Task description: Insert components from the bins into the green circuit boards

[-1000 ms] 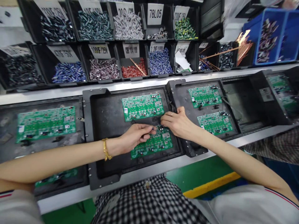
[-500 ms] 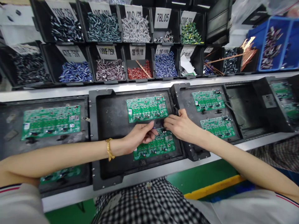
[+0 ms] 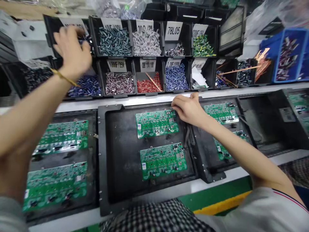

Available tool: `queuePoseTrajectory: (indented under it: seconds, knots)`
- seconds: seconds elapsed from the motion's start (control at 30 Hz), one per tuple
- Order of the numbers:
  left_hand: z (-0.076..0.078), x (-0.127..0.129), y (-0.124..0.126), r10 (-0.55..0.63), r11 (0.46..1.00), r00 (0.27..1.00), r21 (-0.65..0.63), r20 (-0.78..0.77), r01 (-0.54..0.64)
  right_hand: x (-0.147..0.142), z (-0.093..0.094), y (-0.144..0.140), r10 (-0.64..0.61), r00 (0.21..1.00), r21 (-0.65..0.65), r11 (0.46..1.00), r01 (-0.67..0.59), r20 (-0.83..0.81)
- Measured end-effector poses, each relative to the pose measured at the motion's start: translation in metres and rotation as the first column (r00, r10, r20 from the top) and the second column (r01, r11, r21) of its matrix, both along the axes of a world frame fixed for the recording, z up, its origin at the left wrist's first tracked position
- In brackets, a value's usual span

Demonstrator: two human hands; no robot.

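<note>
boards [image 3: 156, 123]: 7 | trays [image 3: 116, 154]: 4 | hands [image 3: 72, 53]: 2

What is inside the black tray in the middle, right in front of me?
Inside the black moulded tray lie two green circuit boards, far and near. The right hand covers the far board's corner.

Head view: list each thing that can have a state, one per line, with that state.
left hand: raised, reaching into the top-left bin; grip unclear.
right hand: fingers curled at the upper board's right edge.
upper board: flat in the middle tray.
lower board: flat, untouched.
red-parts bin: partly filled.
</note>
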State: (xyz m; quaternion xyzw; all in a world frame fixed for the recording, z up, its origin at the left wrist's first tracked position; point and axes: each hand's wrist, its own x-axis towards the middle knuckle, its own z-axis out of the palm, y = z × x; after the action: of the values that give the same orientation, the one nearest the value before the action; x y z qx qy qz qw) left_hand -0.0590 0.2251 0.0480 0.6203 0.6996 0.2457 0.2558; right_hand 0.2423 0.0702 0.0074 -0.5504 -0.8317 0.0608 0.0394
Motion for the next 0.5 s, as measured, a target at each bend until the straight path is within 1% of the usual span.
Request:
queuePoseTrajectory:
  seconds: [0.03,0.07,0.1,0.13,0.17,0.23,0.27,0.3,0.33,0.37,0.4,0.43,0.47,0.5]
  knots:
    - [-0.001,-0.011,0.023,-0.123,0.989,0.963,-0.108,-0.242,0.099,0.004,-0.005,0.005,0.021,1.0,-0.028,0.999,-0.02,0.006]
    - [-0.004,-0.02,0.04,-0.205,0.977,0.899,-0.135,-0.387,0.165,0.006,-0.01,0.008,0.04,0.999,-0.052,0.998,-0.04,0.004]
    - [-0.007,-0.025,0.052,-0.294,0.951,0.843,-0.223,-0.45,0.213,0.007,-0.014,0.009,0.054,0.999,-0.067,0.996,-0.054,-0.002]
    - [-0.01,-0.029,0.059,-0.349,0.931,0.82,-0.273,-0.455,0.244,0.008,-0.016,0.01,0.063,0.998,-0.075,0.995,-0.064,-0.01]
    - [-0.013,-0.031,0.063,-0.369,0.923,0.815,-0.277,-0.446,0.267,0.008,-0.018,0.01,0.068,0.998,-0.078,0.995,-0.07,-0.017]
    - [-0.017,-0.031,0.063,-0.363,0.93,0.82,-0.23,-0.442,0.287,0.007,-0.02,0.01,0.072,0.997,-0.076,0.994,-0.074,-0.028]
    - [-0.018,-0.031,0.062,-0.337,0.941,0.838,-0.181,-0.43,0.286,0.007,-0.02,0.009,0.072,0.997,-0.073,0.995,-0.074,-0.03]
    - [-0.018,-0.031,0.061,-0.275,0.961,0.891,-0.11,-0.361,0.253,0.006,-0.02,0.009,0.073,0.997,-0.071,0.995,-0.075,-0.028]
    - [-0.018,-0.031,0.061,-0.19,0.982,0.954,-0.038,-0.232,0.187,0.006,-0.02,0.009,0.076,0.997,-0.068,0.995,-0.078,-0.023]
    - [-0.017,-0.031,0.062,-0.099,0.995,0.993,0.008,-0.06,0.1,0.006,-0.02,0.009,0.08,0.997,-0.064,0.995,-0.08,-0.017]
    - [-0.015,-0.032,0.064,-0.019,1.0,0.993,0.012,0.117,0.018,0.005,-0.02,0.009,0.08,0.997,-0.059,0.995,-0.081,-0.009]
    - [-0.013,-0.034,0.067,0.031,1.0,0.967,-0.012,0.255,-0.029,0.005,-0.02,0.009,0.078,0.997,-0.055,0.995,-0.078,-0.001]
    - [-0.011,-0.036,0.07,0.042,0.998,0.926,-0.052,0.375,-0.025,0.005,-0.021,0.009,0.075,0.997,-0.052,0.996,-0.075,0.006]
    - [-0.008,-0.039,0.073,0.027,0.997,0.874,-0.074,0.485,0.01,0.004,-0.021,0.008,0.071,0.997,-0.05,0.996,-0.07,0.011]
